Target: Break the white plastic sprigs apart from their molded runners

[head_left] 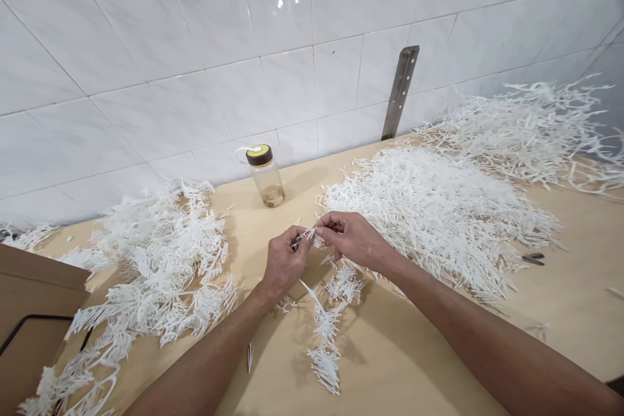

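My left hand [286,259] is closed around the stem of a white plastic branch [324,331], whose feathery sprigs hang down below the hands over the table. At its upper end, the fingertips of my right hand [348,237] pinch a small white sprig against the stem, close by my left thumb. The exact joint between the fingers is partly hidden. Just behind my right hand lies a wide heap of loose white sprigs [429,208]. To the left of my left hand spreads a pile of fuller white branches [160,260].
A clear bottle [267,182] with a dark and yellow lid stands near the tiled wall. Bare thin white stems [526,130] are heaped at the back right. Small dark snips [533,259] lie right of the sprigs. A cardboard box [39,312] borders the left side.
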A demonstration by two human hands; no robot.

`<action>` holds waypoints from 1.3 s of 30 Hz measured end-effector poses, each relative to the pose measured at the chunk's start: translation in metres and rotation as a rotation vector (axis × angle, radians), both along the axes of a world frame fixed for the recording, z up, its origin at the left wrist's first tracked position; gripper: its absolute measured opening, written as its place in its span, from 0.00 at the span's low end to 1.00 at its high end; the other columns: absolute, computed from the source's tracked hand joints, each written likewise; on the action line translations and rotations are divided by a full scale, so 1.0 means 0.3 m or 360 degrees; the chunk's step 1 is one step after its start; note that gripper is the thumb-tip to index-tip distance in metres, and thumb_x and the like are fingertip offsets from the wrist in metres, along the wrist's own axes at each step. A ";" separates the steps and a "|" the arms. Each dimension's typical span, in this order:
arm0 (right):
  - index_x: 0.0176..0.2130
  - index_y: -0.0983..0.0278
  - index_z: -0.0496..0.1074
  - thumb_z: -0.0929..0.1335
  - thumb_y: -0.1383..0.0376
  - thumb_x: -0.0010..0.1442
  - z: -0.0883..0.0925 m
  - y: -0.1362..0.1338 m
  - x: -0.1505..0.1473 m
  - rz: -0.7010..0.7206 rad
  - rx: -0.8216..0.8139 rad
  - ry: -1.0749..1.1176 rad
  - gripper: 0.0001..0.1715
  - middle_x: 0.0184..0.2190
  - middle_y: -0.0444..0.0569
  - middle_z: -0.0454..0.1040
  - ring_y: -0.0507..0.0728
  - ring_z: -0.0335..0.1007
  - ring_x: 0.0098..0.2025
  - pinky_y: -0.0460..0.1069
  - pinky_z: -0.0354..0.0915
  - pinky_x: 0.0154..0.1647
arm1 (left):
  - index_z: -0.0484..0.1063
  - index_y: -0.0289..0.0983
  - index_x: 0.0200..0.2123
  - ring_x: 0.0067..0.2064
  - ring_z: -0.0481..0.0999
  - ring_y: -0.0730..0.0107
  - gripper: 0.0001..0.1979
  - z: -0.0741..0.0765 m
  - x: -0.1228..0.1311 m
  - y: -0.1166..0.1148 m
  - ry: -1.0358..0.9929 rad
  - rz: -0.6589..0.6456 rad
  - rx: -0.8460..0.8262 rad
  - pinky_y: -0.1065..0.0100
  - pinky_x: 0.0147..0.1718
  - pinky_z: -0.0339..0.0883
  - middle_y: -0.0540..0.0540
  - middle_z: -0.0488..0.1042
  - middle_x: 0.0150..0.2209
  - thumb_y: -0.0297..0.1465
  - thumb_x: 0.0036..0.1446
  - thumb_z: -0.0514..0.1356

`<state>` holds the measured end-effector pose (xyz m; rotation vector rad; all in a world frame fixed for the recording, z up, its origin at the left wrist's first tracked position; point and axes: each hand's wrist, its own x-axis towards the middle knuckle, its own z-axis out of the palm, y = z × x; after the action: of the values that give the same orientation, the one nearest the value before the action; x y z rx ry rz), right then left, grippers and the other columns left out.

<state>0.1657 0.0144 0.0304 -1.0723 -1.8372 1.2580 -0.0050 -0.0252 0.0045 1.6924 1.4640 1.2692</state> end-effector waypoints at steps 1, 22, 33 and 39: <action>0.35 0.64 0.73 0.66 0.60 0.60 -0.001 -0.001 0.000 0.0004 0.0011 0.0001 0.10 0.27 0.42 0.71 0.48 0.68 0.16 0.44 0.65 0.18 | 0.74 0.35 0.32 0.24 0.60 0.75 0.12 0.001 0.001 -0.001 0.0006 -0.0013 -0.0006 0.72 0.25 0.55 0.53 0.66 0.22 0.38 0.59 0.59; 0.34 0.65 0.71 0.66 0.55 0.61 0.011 -0.011 -0.003 -0.0071 -0.0042 -0.0110 0.15 0.25 0.43 0.71 0.49 0.69 0.16 0.43 0.66 0.15 | 0.73 0.36 0.31 0.23 0.59 0.76 0.08 -0.003 0.008 -0.004 -0.0020 0.0103 0.0062 0.74 0.23 0.55 0.54 0.65 0.21 0.35 0.57 0.59; 0.35 0.63 0.75 0.65 0.63 0.62 -0.010 -0.008 -0.013 -0.0166 0.0153 -0.0294 0.09 0.25 0.43 0.75 0.49 0.69 0.19 0.45 0.63 0.21 | 0.74 0.37 0.32 0.22 0.61 0.76 0.10 0.012 0.014 -0.011 0.0200 0.0130 0.0070 0.74 0.23 0.57 0.53 0.68 0.21 0.37 0.59 0.58; 0.32 0.64 0.71 0.64 0.70 0.60 -0.041 -0.010 -0.020 -0.0242 0.0786 -0.0553 0.07 0.28 0.45 0.74 0.52 0.68 0.29 0.47 0.61 0.31 | 0.72 0.37 0.28 0.25 0.64 0.74 0.11 0.006 0.007 -0.001 0.0126 0.0032 -0.0056 0.73 0.25 0.58 0.52 0.68 0.22 0.38 0.58 0.58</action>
<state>0.1595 0.0115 0.0180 -1.1642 -2.1217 0.5037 -0.0028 -0.0254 0.0062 1.7267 1.5439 1.1919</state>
